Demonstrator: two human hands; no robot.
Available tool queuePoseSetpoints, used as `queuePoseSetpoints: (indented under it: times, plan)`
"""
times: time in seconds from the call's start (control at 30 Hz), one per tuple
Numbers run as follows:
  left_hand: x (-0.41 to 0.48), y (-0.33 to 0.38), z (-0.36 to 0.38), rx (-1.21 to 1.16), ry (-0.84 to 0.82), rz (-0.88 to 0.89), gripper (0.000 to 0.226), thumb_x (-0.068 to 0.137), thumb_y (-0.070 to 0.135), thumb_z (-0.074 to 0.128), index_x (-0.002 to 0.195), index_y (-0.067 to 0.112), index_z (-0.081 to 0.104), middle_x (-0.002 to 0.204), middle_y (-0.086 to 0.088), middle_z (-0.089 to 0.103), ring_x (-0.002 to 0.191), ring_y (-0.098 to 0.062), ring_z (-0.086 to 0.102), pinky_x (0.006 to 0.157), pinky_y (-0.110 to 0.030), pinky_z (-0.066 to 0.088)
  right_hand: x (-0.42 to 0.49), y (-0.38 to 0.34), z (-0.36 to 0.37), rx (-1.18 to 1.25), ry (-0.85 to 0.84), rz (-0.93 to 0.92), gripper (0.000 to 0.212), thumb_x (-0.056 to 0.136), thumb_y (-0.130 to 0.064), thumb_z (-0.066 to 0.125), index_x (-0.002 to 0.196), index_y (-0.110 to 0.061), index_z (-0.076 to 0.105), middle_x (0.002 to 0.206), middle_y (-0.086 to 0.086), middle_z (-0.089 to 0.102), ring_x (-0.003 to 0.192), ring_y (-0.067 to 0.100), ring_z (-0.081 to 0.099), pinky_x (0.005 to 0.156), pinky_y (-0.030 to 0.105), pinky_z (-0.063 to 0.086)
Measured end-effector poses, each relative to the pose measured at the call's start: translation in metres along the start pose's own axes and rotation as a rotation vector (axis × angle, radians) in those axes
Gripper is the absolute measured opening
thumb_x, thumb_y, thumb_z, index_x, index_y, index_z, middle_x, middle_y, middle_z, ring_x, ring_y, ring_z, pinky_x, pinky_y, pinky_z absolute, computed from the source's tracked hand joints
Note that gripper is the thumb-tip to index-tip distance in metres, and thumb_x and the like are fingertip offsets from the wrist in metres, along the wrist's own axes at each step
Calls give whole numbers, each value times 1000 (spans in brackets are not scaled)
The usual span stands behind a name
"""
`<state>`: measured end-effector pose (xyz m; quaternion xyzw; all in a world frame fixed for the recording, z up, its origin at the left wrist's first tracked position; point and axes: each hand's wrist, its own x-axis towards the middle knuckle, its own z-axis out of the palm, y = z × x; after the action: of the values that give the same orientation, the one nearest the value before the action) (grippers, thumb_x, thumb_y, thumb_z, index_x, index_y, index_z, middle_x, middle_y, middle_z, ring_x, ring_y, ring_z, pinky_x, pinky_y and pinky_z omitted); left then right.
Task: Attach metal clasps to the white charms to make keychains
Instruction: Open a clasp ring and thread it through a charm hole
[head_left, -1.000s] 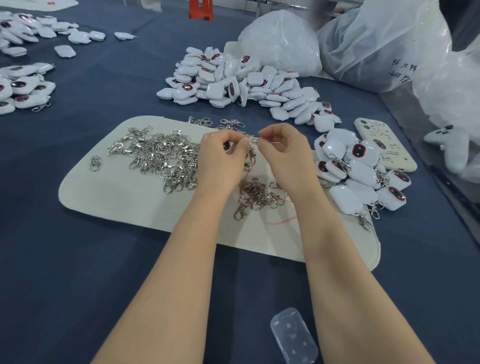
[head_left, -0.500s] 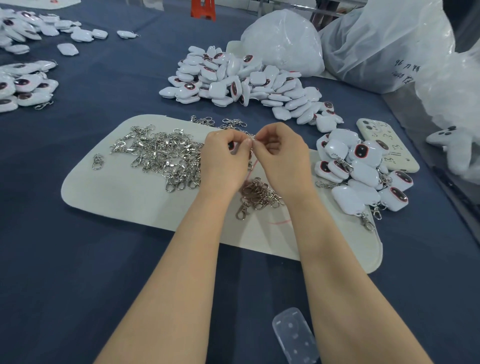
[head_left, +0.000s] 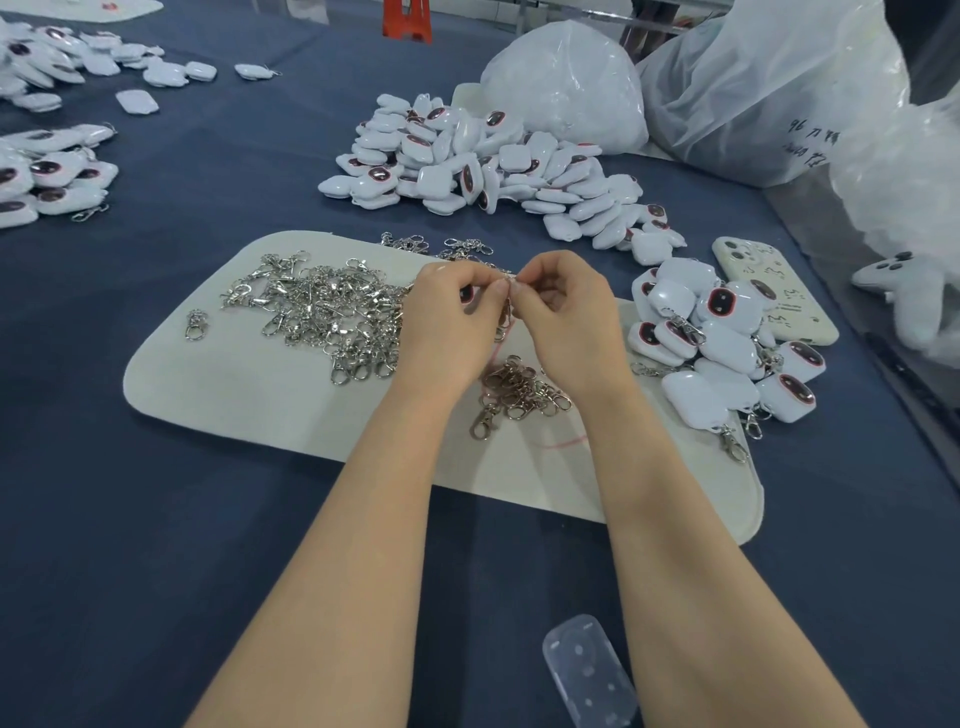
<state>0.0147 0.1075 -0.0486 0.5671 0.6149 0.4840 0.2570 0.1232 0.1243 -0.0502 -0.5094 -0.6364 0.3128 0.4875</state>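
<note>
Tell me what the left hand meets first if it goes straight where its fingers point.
The right hand. The left hand, gripping a charm, points its fingers right, at it; their fingertips seem to touch at a clasp, though depth is unclear.

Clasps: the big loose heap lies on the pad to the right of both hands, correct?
No. In the head view the heap lies on the pad to the left of both the left hand and the right hand.

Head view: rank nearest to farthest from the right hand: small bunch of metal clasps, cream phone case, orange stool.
1. Small bunch of metal clasps, on the mat just under the right hand.
2. Cream phone case, off to its right.
3. Orange stool, far end.
</note>
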Motion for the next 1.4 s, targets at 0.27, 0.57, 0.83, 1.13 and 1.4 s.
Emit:
queuePoseSetpoints:
  times: [0.27, 0.57, 0.83, 1.13, 1.4]
  plan:
    - [1, -5, 1, 73, 28, -27, 10, 92, 19, 57, 87, 17, 65, 106, -10, 63, 88, -13, 52, 74, -14, 32, -1, -1, 3, -46, -35, -52, 12, 87, -5, 59, 86, -16, 54, 73, -12, 56, 62, -2, 51, 63, 11, 43]
    - [2, -4, -1, 61, 30, -34, 11, 92, 15, 56, 85, 16, 65, 103, -11, 64, 87, -15, 55, 66, -5, 32, -4, 0, 7, -93, -35, -106, 29, 85, -2, 58, 77, -28, 47, 73, -13, 54, 60, -6, 50, 60, 9, 40]
    - [-2, 3, -2, -166, -47, -100, 9, 91, 12, 59, 87, 14, 67, 86, -5, 67, 94, -26, 64, 90, -41, 50, -2, 1, 2, -61, 9, -88, 28, 84, -4, 60, 75, -28, 50, 72, -13, 56, 65, 4, 51, 66, 17, 44]
    - [-2, 7, -3, -363, -52, -114, 39, 88, 1, 42, 109, 28, 60, 100, 4, 57, 106, -28, 61, 100, -43, 45, -1, 3, 0, -54, 58, -54, 18, 85, -2, 56, 81, -20, 53, 72, -13, 55, 60, -5, 50, 64, 9, 41]
    - [-2, 5, -2, -406, -17, -106, 33, 89, 0, 44, 111, 21, 57, 85, 9, 51, 72, -5, 62, 73, -20, 51, -2, 2, 2, -98, 51, -75, 17, 86, -4, 57, 83, -21, 54, 74, -14, 56, 65, -3, 51, 65, 8, 41]
